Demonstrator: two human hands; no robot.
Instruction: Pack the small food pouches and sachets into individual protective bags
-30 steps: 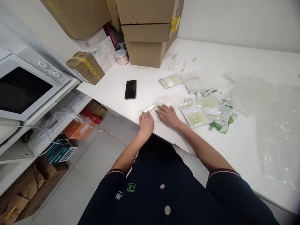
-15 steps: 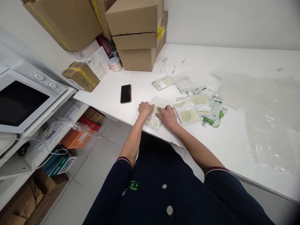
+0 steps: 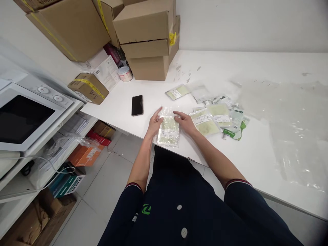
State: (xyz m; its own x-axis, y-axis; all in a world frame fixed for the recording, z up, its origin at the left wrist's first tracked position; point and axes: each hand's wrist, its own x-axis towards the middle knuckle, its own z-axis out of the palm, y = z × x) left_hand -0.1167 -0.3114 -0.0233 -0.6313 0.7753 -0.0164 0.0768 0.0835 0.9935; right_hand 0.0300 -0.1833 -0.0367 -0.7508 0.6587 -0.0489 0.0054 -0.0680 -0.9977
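A light green packet [image 3: 169, 131] in a clear plastic sleeve lies flat at the table's front edge, its white label facing up. My left hand [image 3: 155, 123] rests at the packet's left side, fingers apart, thumb touching the sleeve. At the right side, my right hand [image 3: 185, 122] has its index finger stretched along the sleeve's upper part and its thumb at the edge. Beside my right hand lies another green packet [image 3: 205, 123], partly over a pile with a green and white pouch [image 3: 237, 121]. A single green packet [image 3: 177, 92] lies farther back.
A black phone [image 3: 137, 105] lies left of my hands. Stacked cardboard boxes [image 3: 147, 44] and a small tub [image 3: 125, 73] stand at the back left. Clear plastic sheeting [image 3: 294, 130] covers the table's right part. A microwave [image 3: 25, 111] sits on the left shelf.
Both hands have spread from the packet's middle to its sides, uncovering its surface. The sleeve now lies straighter and flatter. The view has shifted slightly.
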